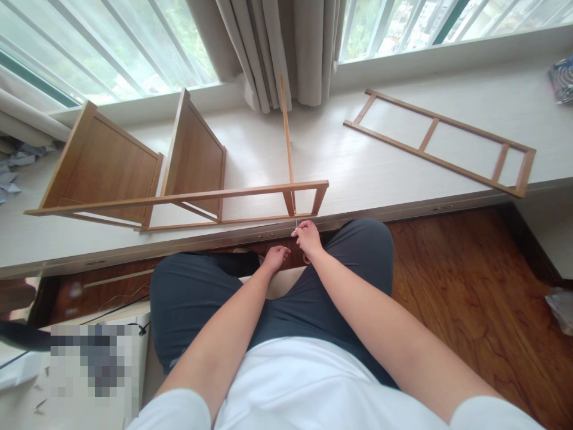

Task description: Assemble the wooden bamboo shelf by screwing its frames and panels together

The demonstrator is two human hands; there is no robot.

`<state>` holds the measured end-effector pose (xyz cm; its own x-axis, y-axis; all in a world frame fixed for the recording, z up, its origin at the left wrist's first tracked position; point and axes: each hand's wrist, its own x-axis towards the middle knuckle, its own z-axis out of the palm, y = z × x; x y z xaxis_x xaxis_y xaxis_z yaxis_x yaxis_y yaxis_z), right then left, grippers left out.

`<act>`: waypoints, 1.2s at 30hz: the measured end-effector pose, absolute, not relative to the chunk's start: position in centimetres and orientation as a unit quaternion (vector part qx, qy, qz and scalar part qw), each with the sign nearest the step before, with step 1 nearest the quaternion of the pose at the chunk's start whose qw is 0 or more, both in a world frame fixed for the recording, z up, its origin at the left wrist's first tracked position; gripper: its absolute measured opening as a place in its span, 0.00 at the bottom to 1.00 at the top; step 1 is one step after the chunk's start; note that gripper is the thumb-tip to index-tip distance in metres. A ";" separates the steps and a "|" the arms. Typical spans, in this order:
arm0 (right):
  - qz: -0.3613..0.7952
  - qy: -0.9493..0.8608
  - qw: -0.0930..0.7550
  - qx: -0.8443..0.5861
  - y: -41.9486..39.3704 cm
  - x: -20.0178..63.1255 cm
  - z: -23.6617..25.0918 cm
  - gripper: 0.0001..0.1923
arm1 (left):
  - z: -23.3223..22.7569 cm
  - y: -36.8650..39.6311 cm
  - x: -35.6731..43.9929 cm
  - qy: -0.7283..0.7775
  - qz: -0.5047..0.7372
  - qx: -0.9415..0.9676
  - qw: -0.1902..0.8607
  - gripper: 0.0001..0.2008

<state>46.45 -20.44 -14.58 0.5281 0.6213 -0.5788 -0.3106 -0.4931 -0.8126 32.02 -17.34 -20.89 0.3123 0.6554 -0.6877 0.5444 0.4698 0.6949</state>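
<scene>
My right hand [308, 237] is closed in a pinch on a thin metal rod that looks like a hex key [296, 223]. The rod's upper end meets the near edge of a wooden shelf frame [215, 194], by the thin upright board at its right end. My left hand [276, 258] hovers below and left, over my lap, with its fingers curled together. What it holds, if anything, is too small to make out. Two wooden panels [197, 149] and a thin wooden board [286, 131] stand joined to the frame, which lies along the white ledge's front edge.
A second ladder-like wooden frame [430, 134] lies flat on the white ledge [322, 149] to the right. Grey curtains [308, 54] hang behind. A pale surface [27, 394] with small metal pieces is at lower left. A plastic bag [560, 309] lies at far right.
</scene>
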 end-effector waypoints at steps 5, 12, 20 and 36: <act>0.500 -0.041 0.505 -0.702 -20.3 46.4 -13.4 0.09 | -20.8 -17.3 31.9 0.585 0.039 0.515 0.626 0.10; 0.569 0.023 0.520 -0.637 -20.5 46.8 -12.8 0.07 | -20.8 -17.3 31.9 0.577 0.040 0.522 0.627 0.11; 0.633 0.093 0.531 -0.555 -20.7 47.4 -12.6 0.06 | -21.1 -17.3 31.8 0.572 0.047 0.523 0.630 0.10; 0.614 0.027 0.525 -0.588 -20.6 46.9 -12.3 0.07 | -20.8 -17.3 31.8 0.574 0.040 0.522 0.629 0.10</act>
<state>46.92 -20.58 -12.33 0.2445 0.6136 -0.7508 -0.6769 -0.4464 -0.5853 31.84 -17.29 -20.75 0.3377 0.6504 -0.6804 0.5492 0.4509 0.7036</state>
